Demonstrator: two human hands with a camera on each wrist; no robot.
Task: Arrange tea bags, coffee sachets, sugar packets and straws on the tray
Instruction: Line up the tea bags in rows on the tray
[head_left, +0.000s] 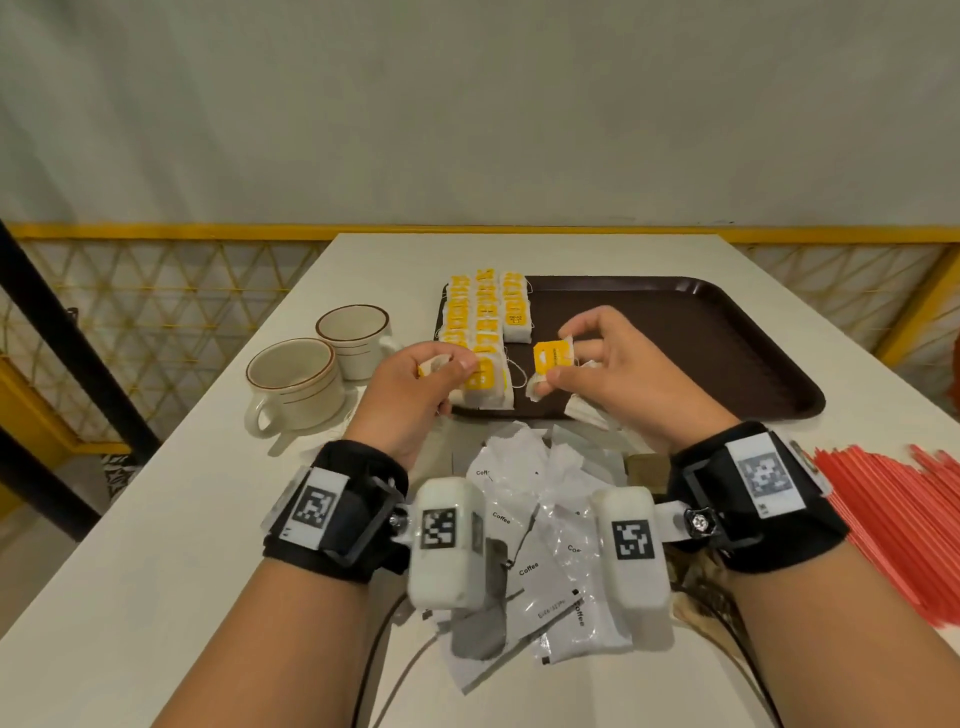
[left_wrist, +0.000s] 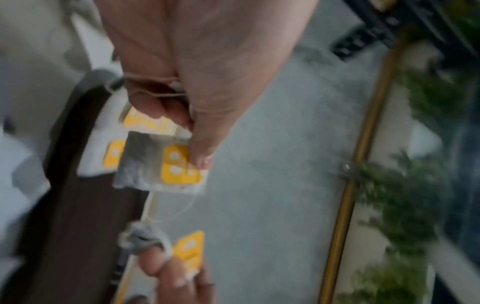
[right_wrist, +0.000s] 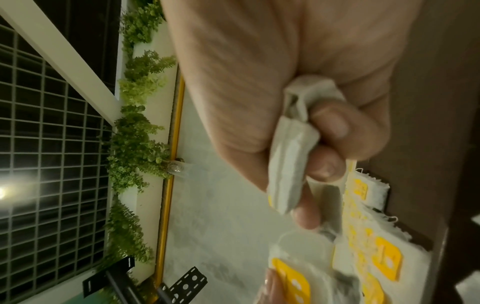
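Rows of tea bags (head_left: 485, 312) with yellow tags cover the left end of the dark brown tray (head_left: 701, 332). Just above the tray's near left corner, my left hand (head_left: 447, 366) pinches one tea bag (left_wrist: 155, 164) between thumb and fingers. My right hand (head_left: 558, 358) hovers beside those rows and pinches another tea bag (right_wrist: 293, 156) with its yellow tag (head_left: 550, 358) facing me. White coffee sachets (head_left: 540, 545) lie in a loose pile on the table between my wrists. Red straws (head_left: 893, 519) lie in a heap at the right.
Two cream cups (head_left: 296, 379) (head_left: 356, 338) stand left of the tray. The tray's middle and right are bare. Brown packets (head_left: 649, 465) show partly near my right wrist. A yellow railing (head_left: 156, 231) runs behind the white table (head_left: 156, 545).
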